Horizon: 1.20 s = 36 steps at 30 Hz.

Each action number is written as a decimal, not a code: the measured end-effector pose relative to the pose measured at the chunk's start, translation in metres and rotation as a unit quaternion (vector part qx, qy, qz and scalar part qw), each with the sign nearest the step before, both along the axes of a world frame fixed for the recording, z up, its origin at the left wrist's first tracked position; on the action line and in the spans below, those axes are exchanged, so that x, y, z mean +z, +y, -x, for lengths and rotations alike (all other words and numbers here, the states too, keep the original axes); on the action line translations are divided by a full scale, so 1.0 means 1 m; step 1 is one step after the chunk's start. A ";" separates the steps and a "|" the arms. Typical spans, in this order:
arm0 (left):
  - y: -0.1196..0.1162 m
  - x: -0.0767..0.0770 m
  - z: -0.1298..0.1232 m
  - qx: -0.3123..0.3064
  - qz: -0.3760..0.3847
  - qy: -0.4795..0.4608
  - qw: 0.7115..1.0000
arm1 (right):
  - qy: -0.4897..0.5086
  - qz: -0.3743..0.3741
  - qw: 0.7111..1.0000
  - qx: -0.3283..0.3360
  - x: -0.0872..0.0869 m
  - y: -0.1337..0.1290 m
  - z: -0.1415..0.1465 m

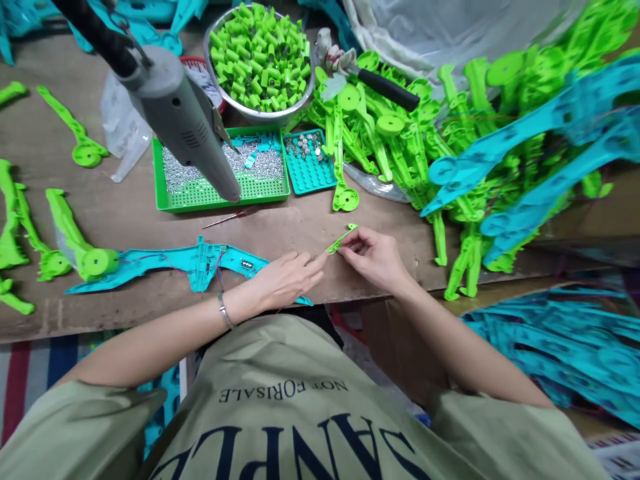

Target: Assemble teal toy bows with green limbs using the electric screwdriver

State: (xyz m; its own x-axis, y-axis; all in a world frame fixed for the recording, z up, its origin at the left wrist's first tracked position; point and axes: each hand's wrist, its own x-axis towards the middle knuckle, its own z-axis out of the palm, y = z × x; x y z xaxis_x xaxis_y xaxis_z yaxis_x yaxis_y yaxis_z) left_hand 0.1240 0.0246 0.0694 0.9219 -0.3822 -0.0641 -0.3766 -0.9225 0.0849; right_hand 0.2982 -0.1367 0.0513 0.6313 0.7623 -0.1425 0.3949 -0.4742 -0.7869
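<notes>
A small, narrow green plastic part [342,240] is pinched between the thumb and fingers of my right hand [374,259]. The fingers of my left hand [287,283] are pressed together, their tips meeting the part's lower end; the left thumb is hidden. Under the left wrist and palm lies a long blue plastic shell half [165,261], with thin wires and small metal pieces in its hollow. My left hand covers much of its right end. A green shell piece with a round end [95,263] overlaps the blue shell's left end.
An electric screwdriver [187,120] hangs over a green tray of screws [160,180]. Beside that are a blue tray [313,183] and a metal bowl [280,117] of green pieces. A loose screwdriver [225,219] lies in front. Green shells [395,133] and blue shells [525,140] pile up right.
</notes>
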 end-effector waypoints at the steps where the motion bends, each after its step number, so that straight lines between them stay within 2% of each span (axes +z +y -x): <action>1: 0.001 0.001 -0.001 -0.009 -0.001 0.000 1.000 | -0.010 -0.005 1.000 0.003 0.001 0.002 0.001; 5: 0.001 0.005 -0.006 -0.024 0.000 0.007 1.000 | -0.045 -0.037 0.998 0.037 0.003 0.007 0.002; 10: 0.000 0.006 -0.008 -0.026 -0.024 0.021 0.999 | -0.034 -0.064 0.995 0.064 0.002 0.001 -0.005; 16: 0.000 0.002 -0.007 -0.021 -0.002 -0.002 1.000 | -0.164 -0.068 0.980 0.094 0.001 -0.003 -0.010; 22: 0.000 0.003 -0.008 -0.023 -0.009 -0.001 1.000 | -0.183 -0.105 0.970 0.118 -0.004 0.000 -0.007; 25: 0.000 0.004 -0.008 -0.025 -0.022 0.014 0.999 | -0.147 -0.109 0.978 0.096 -0.005 0.000 -0.004; 30: -0.001 0.005 -0.007 -0.024 -0.018 0.009 0.999 | -0.020 -0.093 0.995 0.034 -0.006 -0.001 -0.005; 34: -0.001 0.004 -0.007 -0.024 -0.012 0.007 1.000 | 0.095 -0.076 0.992 -0.018 -0.012 -0.001 -0.007; 36: 0.000 0.004 -0.007 -0.024 -0.010 0.009 1.000 | 0.107 -0.072 0.991 -0.030 -0.013 0.000 -0.007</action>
State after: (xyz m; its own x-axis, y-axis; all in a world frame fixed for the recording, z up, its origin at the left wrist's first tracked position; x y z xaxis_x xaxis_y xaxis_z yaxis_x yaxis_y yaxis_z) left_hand 0.1312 0.0243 0.0731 0.9011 -0.4247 -0.0880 -0.4194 -0.9049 0.0726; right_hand 0.3050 -0.1364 0.0384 0.6427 0.7469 -0.1706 0.1869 -0.3688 -0.9105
